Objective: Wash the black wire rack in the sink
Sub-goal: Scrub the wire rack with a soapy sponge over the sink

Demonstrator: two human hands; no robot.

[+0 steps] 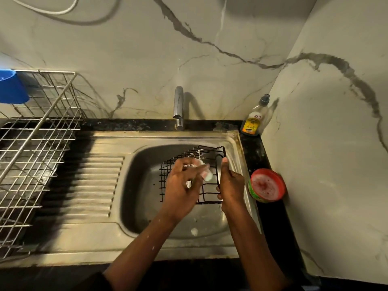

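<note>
The black wire rack (178, 158) is held tilted above the steel sink basin (142, 185), with white suds on its far wires. My right hand (231, 183) grips the rack's right side frame, thumb up along the wire. My left hand (182, 185) is closed around a pale soapy scrubber (206, 174) and presses it against the rack's mesh. Both hands carry flecks of foam. The rack's lower part is hidden behind my left hand.
A chrome tap (178, 108) stands behind the basin with no water running. A dish-soap bottle (253, 118) sits in the back right corner. A red-topped soap tub (266, 185) is on the right counter. Left: ribbed drainboard (94, 183), silver dish rack (31, 156), blue cup (10, 87).
</note>
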